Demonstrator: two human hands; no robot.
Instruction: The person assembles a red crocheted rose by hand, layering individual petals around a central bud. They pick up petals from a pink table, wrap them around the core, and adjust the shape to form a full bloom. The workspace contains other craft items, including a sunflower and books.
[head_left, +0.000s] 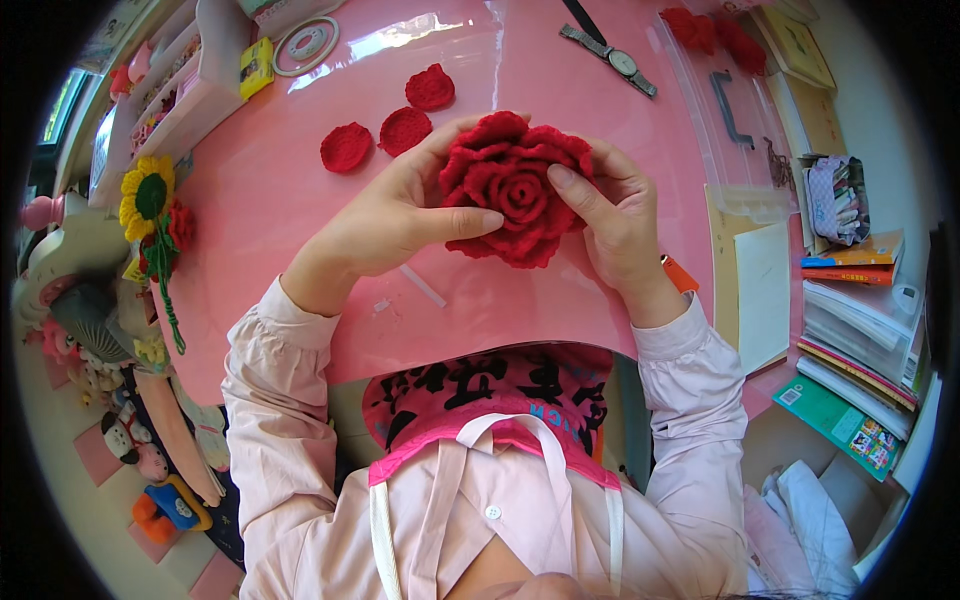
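A large red crocheted rose (517, 191) with layered petals is held between both my hands above the pink table (495, 315). My left hand (405, 206) grips its left side, the thumb lying across the front petals. At the right side, my right hand (611, 202) presses its thumb on the petals near the spiral centre, with the fingers behind. The rose's underside is hidden. Beyond my left hand lie three loose red crocheted petals: one at the left (346, 148), one in the middle (406, 131) and one farther back (430, 88).
A wristwatch (621, 62) lies at the back right, near a clear plastic box lid (739, 142) with a grey handle. Crocheted flowers (154, 202) rest at the left edge. A white stick (424, 286) lies near the front. Books and folders (855, 330) are stacked at the right.
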